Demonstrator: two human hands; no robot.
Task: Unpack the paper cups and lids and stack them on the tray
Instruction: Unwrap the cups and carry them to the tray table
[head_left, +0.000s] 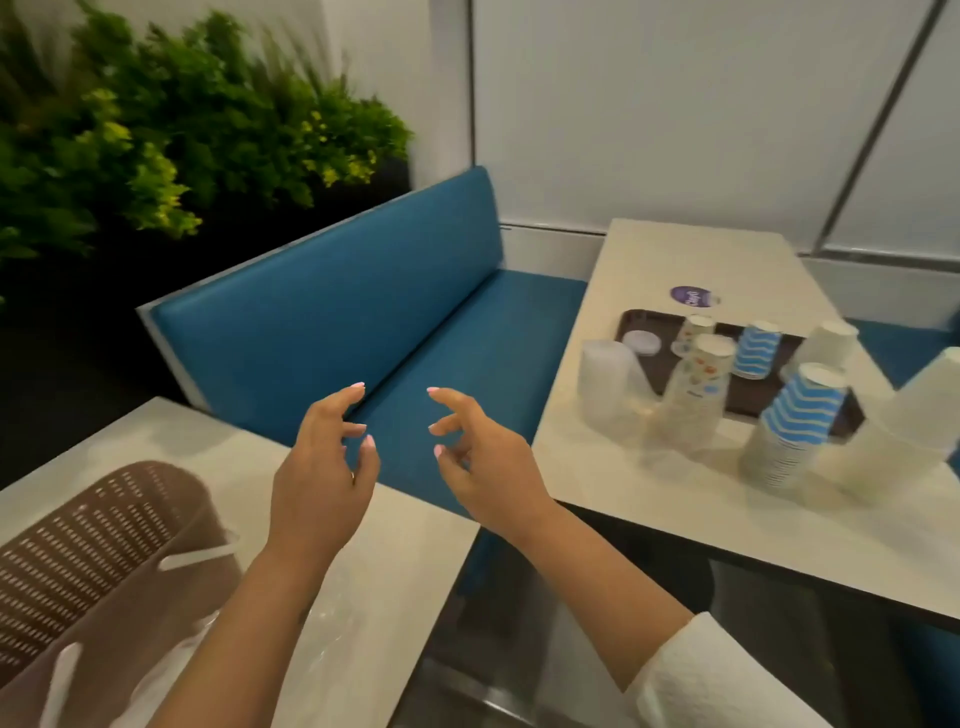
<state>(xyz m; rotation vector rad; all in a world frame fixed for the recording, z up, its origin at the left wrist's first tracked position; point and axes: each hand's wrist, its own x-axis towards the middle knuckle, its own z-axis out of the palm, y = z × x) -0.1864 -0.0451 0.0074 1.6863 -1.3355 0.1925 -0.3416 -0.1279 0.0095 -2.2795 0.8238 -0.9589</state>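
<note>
Paper cups stand upside down in stacks around the brown tray (636, 318), which lies on the right-hand table (649, 493): a blue wavy-striped stack (757, 349) and a small patterned stack (696, 328) rest on the tray itself, while a taller blue striped stack (795, 423) and a wrapped patterned stack (693, 395) stand on the table at the tray's near edge. Plain white stacks (904, 431) sit to the right of the tray, and a sleeve of clear lids (608, 384) stands at its left corner. One loose lid (641, 342) lies flat on the tray's left end. A purple round sticker (693, 295) is on the table just beyond the tray. Well to the left of the tray, over the blue bench (363, 291), both hands float in mid-air, holding nothing. On the left hand (324, 467) the fingers are spread and loosely curved; the right hand (483, 457) mirrors it, fingers apart and gently bent. A brown perforated basket (88, 551) sits on the nearer table, far left of the tray, with crumpled clear plastic wrap (311, 629) beside it. Green plants (156, 130) rise behind the bench.
</note>
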